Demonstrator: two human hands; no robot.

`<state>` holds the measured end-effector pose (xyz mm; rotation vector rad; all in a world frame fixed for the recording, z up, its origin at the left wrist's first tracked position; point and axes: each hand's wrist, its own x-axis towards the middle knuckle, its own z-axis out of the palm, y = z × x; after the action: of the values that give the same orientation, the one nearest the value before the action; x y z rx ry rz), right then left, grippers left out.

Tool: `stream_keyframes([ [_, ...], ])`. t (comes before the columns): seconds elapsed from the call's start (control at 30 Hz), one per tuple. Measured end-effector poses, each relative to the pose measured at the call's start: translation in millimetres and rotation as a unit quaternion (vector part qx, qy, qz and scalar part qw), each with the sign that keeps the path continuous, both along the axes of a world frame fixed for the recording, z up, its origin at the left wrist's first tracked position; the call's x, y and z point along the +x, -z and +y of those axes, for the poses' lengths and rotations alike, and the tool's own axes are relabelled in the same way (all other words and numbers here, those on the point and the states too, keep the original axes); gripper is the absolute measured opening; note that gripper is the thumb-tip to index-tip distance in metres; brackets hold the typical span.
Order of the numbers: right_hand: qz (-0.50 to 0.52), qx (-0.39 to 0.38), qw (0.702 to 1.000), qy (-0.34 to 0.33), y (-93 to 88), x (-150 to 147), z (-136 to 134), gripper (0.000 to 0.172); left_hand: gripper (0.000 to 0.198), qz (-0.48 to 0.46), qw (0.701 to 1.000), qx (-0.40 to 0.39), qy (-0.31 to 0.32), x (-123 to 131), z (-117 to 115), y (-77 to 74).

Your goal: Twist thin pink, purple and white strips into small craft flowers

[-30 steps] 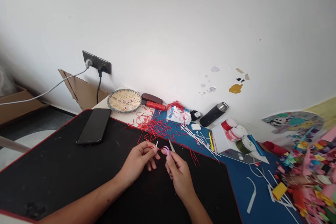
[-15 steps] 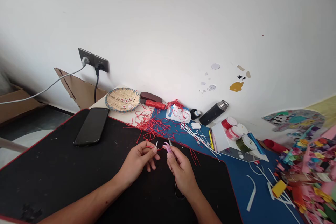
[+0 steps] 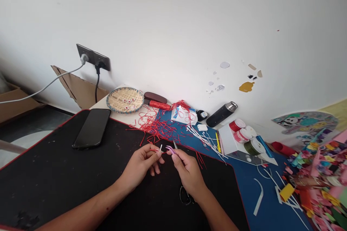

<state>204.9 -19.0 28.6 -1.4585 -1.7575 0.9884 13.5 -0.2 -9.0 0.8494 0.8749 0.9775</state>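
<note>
My left hand (image 3: 145, 160) pinches a small knotted piece of red and white cord (image 3: 161, 149) between thumb and forefinger. A short white end sticks up from it. Facing it, my right hand (image 3: 188, 169) grips purple curved-tip tweezers (image 3: 170, 149), their tips close beside the cord. A red strand spans the gap between the cord and the tweezers; whether the tips pinch it I cannot tell. Beneath my right hand show the pointed metal tip and the dark handle loops of what look like scissors (image 3: 185, 195). Both hands are above a black mat (image 3: 151, 202).
Red cord scraps (image 3: 155, 126) and white cords (image 3: 202, 137) lie behind the hands. Farther back are a woven basket (image 3: 124, 110), a red thread spool (image 3: 159, 105) and a black flask (image 3: 221, 114). A phone (image 3: 92, 129) rests left; ribbon rolls (image 3: 242, 135) stand right.
The tweezers' tips have tilted toward the left hand and the cord. More of the scissors' handle shows below my right hand. The camera view has shifted slightly.
</note>
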Motion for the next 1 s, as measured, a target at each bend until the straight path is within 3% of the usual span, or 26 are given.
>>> stream_keyframes([
  [0.2,-0.013,0.027,0.999,-0.042,-4.7,-5.0,3.7,0.034,0.043,0.001,1.000,-0.002,0.001,-0.5,0.2,-0.2],
  [1.0,-0.084,0.048,0.993,-0.070,-4.5,-3.6,8.3,0.033,0.045,-0.001,1.000,0.000,0.009,0.0,1.3,-0.5],
])
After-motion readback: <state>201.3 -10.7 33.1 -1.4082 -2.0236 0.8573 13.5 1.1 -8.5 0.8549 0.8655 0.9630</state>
